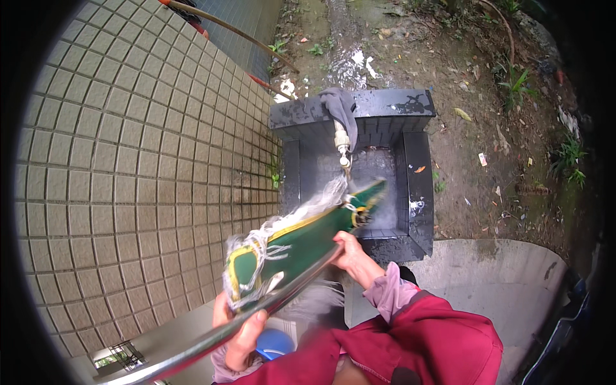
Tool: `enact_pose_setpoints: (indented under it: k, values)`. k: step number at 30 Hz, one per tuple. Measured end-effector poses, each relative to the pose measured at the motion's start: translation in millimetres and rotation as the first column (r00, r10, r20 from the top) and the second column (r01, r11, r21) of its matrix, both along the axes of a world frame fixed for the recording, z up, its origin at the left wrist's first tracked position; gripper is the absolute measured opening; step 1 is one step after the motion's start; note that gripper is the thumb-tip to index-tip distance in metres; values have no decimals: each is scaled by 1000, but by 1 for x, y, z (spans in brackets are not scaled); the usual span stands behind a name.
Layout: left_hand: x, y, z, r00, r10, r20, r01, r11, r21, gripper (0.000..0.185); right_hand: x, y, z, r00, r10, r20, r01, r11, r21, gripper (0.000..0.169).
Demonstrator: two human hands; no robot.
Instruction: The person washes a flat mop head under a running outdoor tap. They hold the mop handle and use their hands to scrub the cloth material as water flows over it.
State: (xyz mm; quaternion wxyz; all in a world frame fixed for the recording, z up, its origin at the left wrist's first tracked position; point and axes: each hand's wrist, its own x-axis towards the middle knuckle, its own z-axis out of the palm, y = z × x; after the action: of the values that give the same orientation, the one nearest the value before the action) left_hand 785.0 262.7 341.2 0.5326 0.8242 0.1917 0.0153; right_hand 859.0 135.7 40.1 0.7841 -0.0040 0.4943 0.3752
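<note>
A flat dust mop lies slantwise across the view, with a green cloth backing [308, 236], yellow trim and a white string fringe [308, 207]. Its far end reaches over a dark-tiled sink basin [418, 192], beneath a tap [342, 142], and is blurred. Along the mop's near side runs a shiny metal pole [192, 349], down to the lower left. My left hand [240, 332] is wrapped around the pole by the mop's near end. Closer to the sink, my right hand [353, 255] grips the mop's edge by the pole; its exact hold is partly hidden.
A grey cloth [339, 106] hangs over the tap pipe and the basin's back ledge. To the left rises a beige tiled wall [144, 168]. Littered, muddy ground [481, 159] borders the basin on the right. Below my left forearm is a blue plastic object [275, 342], partly hidden.
</note>
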Motion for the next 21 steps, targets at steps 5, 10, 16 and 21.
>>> enact_pose_setpoints:
  k: [5,10,16,21]
  values:
    - [-7,19,2,985,163,64,-157,983,-91,55,-10,53,-42,999,40,-37,-44,991,-126,17]
    - [-22,6,27,994,107,27,-110,945,307,60,0,131,-26,979,119,164,-136,986,97,12]
    - [-13,-22,25,997,-8,72,-14,956,293,61,7,47,33,983,138,119,-135,990,-28,17]
    - [12,-19,7,1000,23,19,-21,993,-120,56,20,-20,16,999,-43,-8,43,999,-20,26]
